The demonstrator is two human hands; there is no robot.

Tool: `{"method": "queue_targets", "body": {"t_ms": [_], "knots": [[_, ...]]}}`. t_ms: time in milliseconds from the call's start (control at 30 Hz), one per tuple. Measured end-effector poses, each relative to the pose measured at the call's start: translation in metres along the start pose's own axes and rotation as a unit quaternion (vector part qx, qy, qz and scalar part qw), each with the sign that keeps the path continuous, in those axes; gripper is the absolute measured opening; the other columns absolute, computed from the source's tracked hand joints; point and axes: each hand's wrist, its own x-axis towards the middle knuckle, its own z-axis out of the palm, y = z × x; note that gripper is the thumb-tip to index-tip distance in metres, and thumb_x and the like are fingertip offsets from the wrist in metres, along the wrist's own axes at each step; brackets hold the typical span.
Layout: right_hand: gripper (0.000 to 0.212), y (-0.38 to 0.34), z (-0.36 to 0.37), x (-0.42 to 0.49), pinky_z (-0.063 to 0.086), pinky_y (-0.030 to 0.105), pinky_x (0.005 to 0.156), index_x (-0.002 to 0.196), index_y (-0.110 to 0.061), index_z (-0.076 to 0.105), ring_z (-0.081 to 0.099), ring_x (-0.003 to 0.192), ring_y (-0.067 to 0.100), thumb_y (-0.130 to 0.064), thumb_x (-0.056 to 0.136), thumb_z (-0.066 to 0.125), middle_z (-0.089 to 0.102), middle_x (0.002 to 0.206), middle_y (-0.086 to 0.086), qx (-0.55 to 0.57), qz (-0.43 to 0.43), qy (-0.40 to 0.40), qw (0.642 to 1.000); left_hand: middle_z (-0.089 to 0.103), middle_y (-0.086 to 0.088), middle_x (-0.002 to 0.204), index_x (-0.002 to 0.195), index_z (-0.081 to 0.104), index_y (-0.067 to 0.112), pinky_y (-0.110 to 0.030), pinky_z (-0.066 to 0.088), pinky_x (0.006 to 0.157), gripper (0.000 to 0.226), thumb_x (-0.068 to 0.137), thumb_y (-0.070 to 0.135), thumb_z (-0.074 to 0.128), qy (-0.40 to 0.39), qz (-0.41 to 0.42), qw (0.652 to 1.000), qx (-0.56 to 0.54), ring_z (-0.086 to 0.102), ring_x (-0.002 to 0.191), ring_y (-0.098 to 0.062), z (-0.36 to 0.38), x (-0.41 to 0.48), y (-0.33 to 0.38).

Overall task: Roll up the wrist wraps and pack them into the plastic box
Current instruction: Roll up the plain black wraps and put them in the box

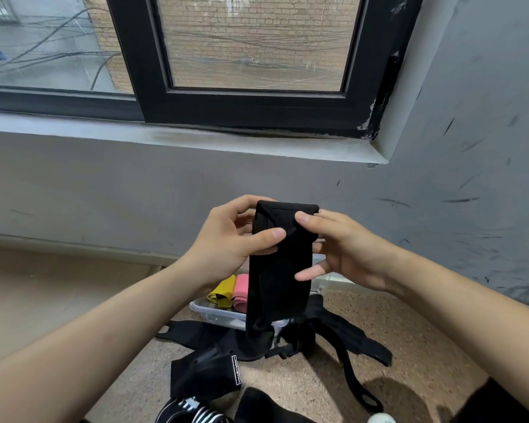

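Head view is showing the left hand and the right hand raised close together in front of the grey wall, both clamping the top end of a black wrap. The left thumb is pressing the front of the fabric with the fingers curled behind. The right thumb is bearing on the turned-over top corner, with fingers behind and the lower ones sticking out loosely. The wrap is hanging upright from the hands, and its lower end is merging with the dark heap below, so contact there cannot be confirmed. A fold is showing at the top edge, but no full roll is forming yet. The box is sitting on the floor beneath the hands, partly hidden by the wrap. A yellow roll and a pink roll are lying inside it, touching side by side. Whether these two are wraps or other bands cannot be told. Loose wraps are lying unrolled on the floor on the near side of the box, overlapping, so their count is uncertain. Judgement: the task is standing at an early stage. The held wrap is only beginning its roll and needs rolling and placing. The heap on the floor is awaiting the same treatment.
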Motion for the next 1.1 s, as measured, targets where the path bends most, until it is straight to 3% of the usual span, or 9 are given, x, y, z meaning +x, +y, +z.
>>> {"method": "queue_targets", "body": {"t_ms": [133,300,400,500,633,800,933,1100], "knots": [[0.033,-0.001,0.002,0.0,0.062,0.037,0.069,0.121,-0.02,0.072,0.074,0.098,0.02,-0.036,0.093,0.065,0.073,0.109,0.002,0.033,0.004,0.011,0.999,0.073,-0.002,0.109,0.117,0.069,0.016,-0.037,0.061,0.087,0.038,0.081,0.016,0.081,-0.009,0.056,0.995,0.078,0.068,0.11,-0.022,-0.001,0.002,-0.003],[0.034,0.0,0.0,0.002,0.062,0.029,0.066,0.119,-0.012,0.069,0.073,0.091,0.021,-0.023,0.087,0.07,0.072,0.099,0.003,0.083,-0.006,0.017,0.996,0.074,0.004,0.114,0.122,0.068,0.02,-0.02,0.05,0.098,0.044,0.081,0.01,0.083,-0.013,0.079,0.989,0.128,0.067,0.112,-0.012,-0.002,0.003,-0.003],[0.041,-0.001,-0.003,0.002,0.063,0.029,0.072,0.119,-0.01,0.066,0.074,0.09,0.024,-0.012,0.078,0.074,0.072,0.098,0.005,0.102,-0.042,0.02,0.994,0.072,0.008,0.119,0.126,0.067,0.028,-0.019,0.049,0.101,0.055,0.076,0.018,0.088,-0.002,0.051,0.994,0.101,0.065,0.117,-0.008,-0.002,0.0,0.0],[0.047,0.001,-0.003,0.003,0.063,0.032,0.075,0.121,-0.007,0.065,0.074,0.094,0.026,-0.003,0.075,0.075,0.071,0.101,0.011,0.082,-0.084,0.026,0.993,0.071,0.009,0.121,0.127,0.067,0.035,-0.028,0.053,0.101,0.055,0.076,0.029,0.087,0.0,0.018,0.997,0.076,0.065,0.119,-0.009,-0.003,0.0,0.002],[0.047,0.003,0.0,0.001,0.061,0.033,0.076,0.12,-0.008,0.066,0.073,0.096,0.024,0.005,0.076,0.075,0.07,0.102,0.007,0.042,-0.129,0.039,0.99,0.072,-0.003,0.119,0.127,0.067,0.021,-0.04,0.06,0.093,0.048,0.082,0.028,0.083,-0.038,-0.066,0.997,-0.02,0.07,0.114,-0.02,-0.001,-0.002,0.005],[0.052,0.007,0.0,0.001,0.062,0.038,0.078,0.118,-0.015,0.069,0.07,0.1,0.025,0.013,0.075,0.077,0.069,0.11,0.008,-0.006,-0.156,0.058,0.986,0.073,-0.005,0.1,0.121,0.069,0.012,-0.036,0.063,0.083,0.04,0.083,0.023,0.075,-0.046,-0.109,0.992,-0.05,0.074,0.094,-0.019,-0.004,0.0,0.01],[0.057,0.006,-0.001,0.0,0.063,0.041,0.073,0.126,-0.025,0.065,0.07,0.109,0.022,0.005,0.08,0.079,0.066,0.122,0.003,-0.073,-0.143,0.061,0.985,0.074,-0.012,0.104,0.121,0.068,0.009,-0.03,0.063,0.073,0.034,0.088,0.004,0.074,-0.026,-0.106,0.992,-0.062,0.076,0.094,-0.025,-0.004,0.002,0.009],[0.043,0.0,-0.004,0.001,0.061,0.043,0.077,0.127,-0.02,0.066,0.071,0.11,0.025,-0.026,0.085,0.073,0.065,0.129,0.014,-0.006,-0.055,0.039,0.998,0.071,-0.016,0.115,0.118,0.069,0.013,-0.032,0.062,0.072,0.04,0.083,-0.003,0.078,-0.006,-0.035,0.999,-0.023,0.074,0.098,-0.023,-0.003,0.002,0.009]]}}
